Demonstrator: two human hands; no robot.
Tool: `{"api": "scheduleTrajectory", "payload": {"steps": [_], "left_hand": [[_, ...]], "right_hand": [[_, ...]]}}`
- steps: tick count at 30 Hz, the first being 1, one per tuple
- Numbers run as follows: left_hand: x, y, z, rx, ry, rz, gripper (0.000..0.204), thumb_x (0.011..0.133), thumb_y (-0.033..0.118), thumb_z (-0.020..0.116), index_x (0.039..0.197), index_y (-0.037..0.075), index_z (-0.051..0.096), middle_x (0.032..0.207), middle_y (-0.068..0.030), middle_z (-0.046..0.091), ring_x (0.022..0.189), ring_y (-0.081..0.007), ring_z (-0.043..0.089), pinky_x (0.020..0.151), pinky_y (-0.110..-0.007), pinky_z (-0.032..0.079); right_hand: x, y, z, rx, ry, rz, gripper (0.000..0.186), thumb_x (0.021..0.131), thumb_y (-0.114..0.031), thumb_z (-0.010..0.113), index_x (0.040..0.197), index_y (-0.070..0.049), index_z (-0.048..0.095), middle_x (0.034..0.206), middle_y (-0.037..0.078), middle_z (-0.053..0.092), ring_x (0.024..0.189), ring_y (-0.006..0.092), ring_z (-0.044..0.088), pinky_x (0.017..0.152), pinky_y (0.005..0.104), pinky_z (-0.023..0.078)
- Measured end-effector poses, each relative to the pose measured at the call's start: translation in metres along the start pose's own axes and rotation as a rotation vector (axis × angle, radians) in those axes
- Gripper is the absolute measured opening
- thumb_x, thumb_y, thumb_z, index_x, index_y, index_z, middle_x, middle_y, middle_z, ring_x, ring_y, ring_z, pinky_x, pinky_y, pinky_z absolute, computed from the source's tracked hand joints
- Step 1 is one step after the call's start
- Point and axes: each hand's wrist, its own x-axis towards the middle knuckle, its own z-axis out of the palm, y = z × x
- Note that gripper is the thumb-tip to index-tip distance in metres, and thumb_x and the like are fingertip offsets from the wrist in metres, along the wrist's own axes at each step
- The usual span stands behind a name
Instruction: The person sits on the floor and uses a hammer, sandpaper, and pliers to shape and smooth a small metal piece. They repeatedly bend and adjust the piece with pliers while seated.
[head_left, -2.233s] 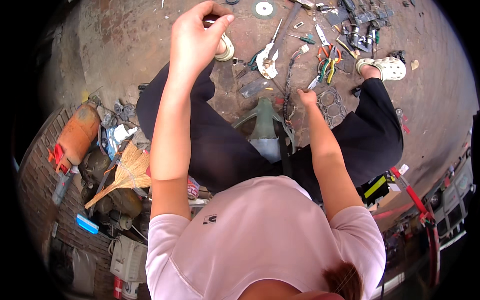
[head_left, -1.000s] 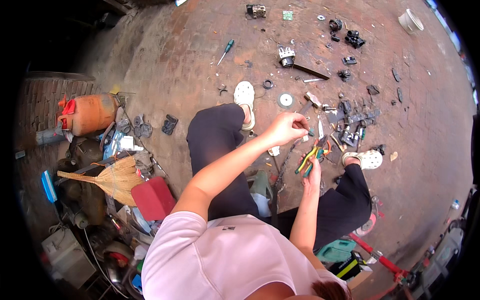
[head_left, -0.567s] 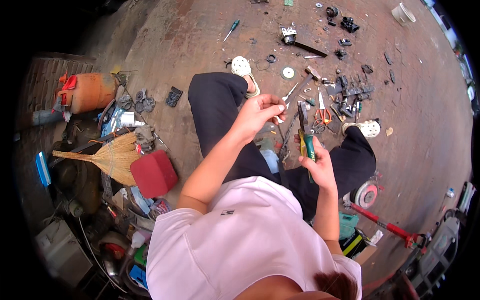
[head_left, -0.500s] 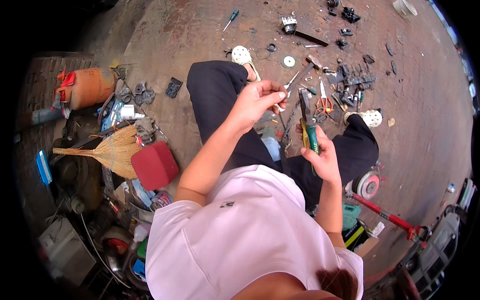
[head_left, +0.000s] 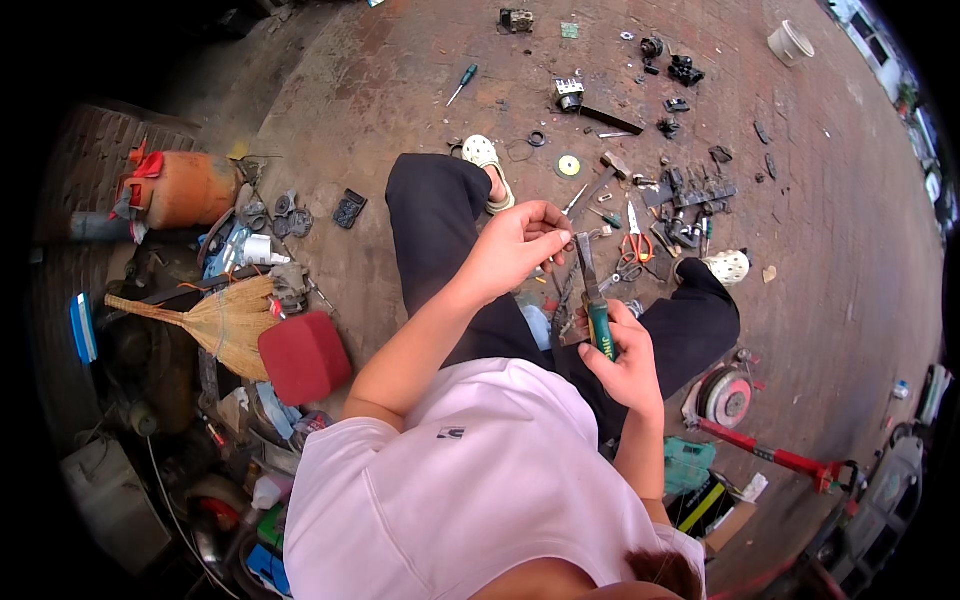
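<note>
In my right hand (head_left: 627,362) is a pair of pliers (head_left: 598,318) with green grips, its dark metal jaws pointing up and away from me. My fingers wrap round the handles. Just left of the jaws, my left hand (head_left: 522,250) is closed in a pinch, thumb against fingers. A small piece seems to be between its fingertips, too small to make out. The jaw tips come close to those fingertips; whether they touch I cannot tell. Beyond the hands lie orange-handled scissors (head_left: 636,240) and a hammer (head_left: 600,180).
Dark metal parts (head_left: 690,205) are strewn right of the hammer. A screwdriver (head_left: 462,84) and a cutting disc (head_left: 568,166) lie farther off. On the left are a straw broom (head_left: 228,315), a red stool (head_left: 304,358) and an orange gas cylinder (head_left: 190,188). A red jack handle (head_left: 765,446) lies right.
The pliers have turned more edge-on, and their jaws have moved left, closer to my left fingertips. The left hand keeps its pinch. My view has tilted slightly, showing more of the far floor.
</note>
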Motion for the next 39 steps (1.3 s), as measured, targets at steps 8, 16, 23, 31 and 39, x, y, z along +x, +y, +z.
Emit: {"api": "scheduleTrajectory", "payload": {"steps": [8,16,23,31,39], "left_hand": [[0.0,0.011,-0.005,0.026,0.013,0.087,0.015,0.09,0.005,0.067,0.1,-0.002,0.061,0.083,-0.0032,0.065,0.07,-0.0073,0.061,0.064,-0.023,0.051],[-0.001,0.022,-0.007,-0.124,-0.029,0.101,0.015,0.089,0.005,0.068,0.1,-0.002,0.061,0.084,-0.0047,0.065,0.072,-0.01,0.062,0.066,-0.024,0.052],[-0.003,0.025,-0.007,-0.087,-0.04,0.137,0.012,0.09,0.005,0.067,0.1,0.001,0.062,0.088,-0.0021,0.062,0.074,-0.0092,0.06,0.068,-0.023,0.049],[-0.002,0.025,-0.01,-0.033,-0.018,0.117,0.013,0.09,0.007,0.067,0.1,-0.001,0.062,0.086,-0.003,0.063,0.073,-0.0095,0.06,0.067,-0.024,0.049],[0.0,0.024,-0.015,0.045,-0.009,0.071,0.014,0.089,0.007,0.068,0.098,-0.002,0.062,0.082,-0.0046,0.065,0.07,-0.0099,0.061,0.065,-0.024,0.05]], "right_hand": [[0.002,-0.007,0.001,-0.018,0.007,-0.04,0.015,0.072,-0.001,0.068,0.086,0.005,0.066,0.106,0.016,0.064,0.092,0.0278,0.065,0.082,0.0336,0.05],[0.008,-0.01,0.002,0.102,-0.025,-0.078,0.012,0.075,-0.003,0.064,0.084,0.004,0.066,0.101,0.014,0.068,0.085,0.0225,0.065,0.074,0.0314,0.05],[0.006,-0.006,0.004,0.246,-0.043,-0.03,0.013,0.075,-0.002,0.063,0.085,0.006,0.065,0.108,0.016,0.068,0.088,0.0221,0.065,0.074,0.0308,0.05],[0.007,-0.009,0.006,0.099,-0.015,-0.099,0.013,0.074,0.0,0.065,0.084,0.006,0.065,0.109,0.017,0.068,0.088,0.0256,0.066,0.075,0.0325,0.051],[0.005,-0.013,0.004,-0.042,-0.017,-0.061,0.012,0.072,0.0,0.067,0.082,0.006,0.065,0.103,0.017,0.066,0.086,0.0284,0.066,0.075,0.0328,0.051]]}}
